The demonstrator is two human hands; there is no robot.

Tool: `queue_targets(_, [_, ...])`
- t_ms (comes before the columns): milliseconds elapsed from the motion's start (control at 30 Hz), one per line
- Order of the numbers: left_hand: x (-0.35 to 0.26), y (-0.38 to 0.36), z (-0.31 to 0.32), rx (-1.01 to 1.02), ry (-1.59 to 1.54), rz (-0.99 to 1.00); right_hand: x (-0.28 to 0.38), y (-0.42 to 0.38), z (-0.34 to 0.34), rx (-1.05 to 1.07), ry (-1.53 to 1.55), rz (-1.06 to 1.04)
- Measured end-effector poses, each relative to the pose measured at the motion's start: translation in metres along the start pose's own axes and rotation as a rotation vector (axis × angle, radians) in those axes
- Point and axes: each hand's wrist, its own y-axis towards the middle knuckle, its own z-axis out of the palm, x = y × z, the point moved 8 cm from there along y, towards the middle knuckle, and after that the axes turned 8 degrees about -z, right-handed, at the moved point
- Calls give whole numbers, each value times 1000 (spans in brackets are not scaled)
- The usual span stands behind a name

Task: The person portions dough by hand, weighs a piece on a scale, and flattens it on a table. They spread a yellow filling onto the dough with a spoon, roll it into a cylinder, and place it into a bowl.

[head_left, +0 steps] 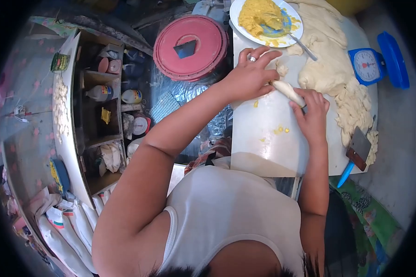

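Note:
A small roll of pale dough point(285, 89) lies between my hands over the white table top. My left hand point(255, 74), with a ring on one finger, pinches its left end between thumb and a fingertip while the other fingers stay raised and bent. Around its right end my right hand point(310, 110) is closed; a greyish edge shows under those fingers, too hidden to name. A little dough scrap point(282, 69) sits beside my left fingertips. Just beyond is a white plate point(235, 23) of yellow filling point(259, 16) with a spoon point(302, 46) resting in it.
A large dough mass point(326, 60) spreads along the table's right side. A blue scale point(367, 64) stands past it. A scraper with a blue handle point(345, 174) lies at the near right corner. A red-lidded bucket point(192, 48) and a shelf unit point(74, 115) stand left. Yellow bits dot the table point(268, 138).

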Motion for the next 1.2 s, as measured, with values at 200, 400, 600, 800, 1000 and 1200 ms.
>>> queue_targets(200, [3, 3, -3, -22, -29, -33, -14, -3, -6, 97, 58, 85])
queue_targets(400, [5, -1, 6, 139, -88, -120, -17, -14, 1, 160, 163, 155])
queue_targets(600, [-10, -4, -4, -14, -2, -46, 5, -9, -11, 7, 109, 41])
queue_targets(800, [-5, -5, 4, 60, 116, -13, -12, -23, 2, 125, -60, -6])
queue_targets(1000, [-8, -2, -8, -54, -6, -54, 4, -8, -13, 17, -2, 18])
queue_targets(1200, [-14, 1, 6, 44, 83, 31, -7, -13, -4, 53, -49, 8])
